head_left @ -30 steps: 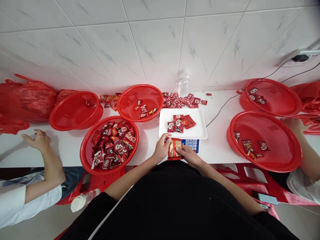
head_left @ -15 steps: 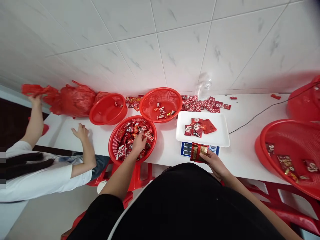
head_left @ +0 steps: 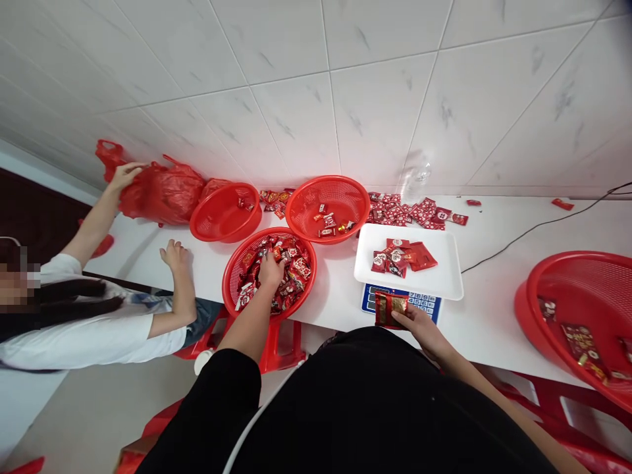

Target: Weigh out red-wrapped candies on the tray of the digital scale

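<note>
My left hand [head_left: 272, 270] reaches into a red mesh basket [head_left: 225, 284] heaped with small wrapped candies [head_left: 291, 289]. Its fingers are curled together among the wrappers; what they pinch is hidden. Between the thumb and fingers of my right hand [head_left: 419, 326] is a red and gold packet [head_left: 388, 309], held in front of the blue scale's keypad [head_left: 423, 303]. Just beyond it, a white tray [head_left: 447, 266] on the scale carries several red packets [head_left: 395, 257], apart from my hand.
Another red basket [head_left: 365, 204] with a few candies and a red basin [head_left: 212, 224] stand behind. Loose packets [head_left: 399, 212] and a clear plastic container [head_left: 417, 181] lie by the wall. At right is a red basin [head_left: 526, 309]. On the left, a co-worker's hand [head_left: 126, 176] touches red bags [head_left: 180, 191].
My left hand has shifted toward the far side of the candy heap. The right still holds the packet, slightly lower. The co-worker's raised hand has moved right, off the bag's top. The view has shifted.
</note>
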Tool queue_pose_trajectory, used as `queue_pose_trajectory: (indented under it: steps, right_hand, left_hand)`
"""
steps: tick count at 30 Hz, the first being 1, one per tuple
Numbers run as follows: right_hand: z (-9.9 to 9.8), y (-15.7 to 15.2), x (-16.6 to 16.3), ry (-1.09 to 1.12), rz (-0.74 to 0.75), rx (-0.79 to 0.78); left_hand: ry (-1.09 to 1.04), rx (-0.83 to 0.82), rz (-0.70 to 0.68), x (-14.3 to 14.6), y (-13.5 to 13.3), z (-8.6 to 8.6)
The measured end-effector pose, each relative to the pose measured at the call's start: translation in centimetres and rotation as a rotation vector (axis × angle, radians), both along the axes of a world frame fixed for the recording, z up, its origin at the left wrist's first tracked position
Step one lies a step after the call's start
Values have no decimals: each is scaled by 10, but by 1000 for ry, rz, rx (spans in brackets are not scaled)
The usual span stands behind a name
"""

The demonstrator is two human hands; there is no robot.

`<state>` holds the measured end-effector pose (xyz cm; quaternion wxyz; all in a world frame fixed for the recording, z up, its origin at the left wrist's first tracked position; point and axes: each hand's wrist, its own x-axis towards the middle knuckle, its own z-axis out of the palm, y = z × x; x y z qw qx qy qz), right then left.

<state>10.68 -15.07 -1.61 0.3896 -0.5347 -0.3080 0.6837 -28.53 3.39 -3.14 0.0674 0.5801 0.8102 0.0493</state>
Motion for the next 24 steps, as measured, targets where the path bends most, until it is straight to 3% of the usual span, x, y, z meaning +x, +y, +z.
queue_pose_trajectory:
  steps: [8,13,16,19,21,24]
  right_hand:
    - [2,5,0,-15,2,58]
    - [-6,4,11,-42,-42,75]
    - [-10,2,19,-42,-83,70]
    - [-12,-1,26,-35,-88,75]
    - [-12,-4,30,-17,-85,92]
    - [-10,-9,36,24,-99,100]
  left_hand:
    - [87,-48,-1,-10,27,21]
    - [-188,273,35,1,13,38]
    - [-542,327,-84,45,-5,46]
    - [-884,-26,-365,116,-24,46]
    - [-977,-294,-565,167,-31,39]
    - [-1023,-451,-650,234,-34,26]
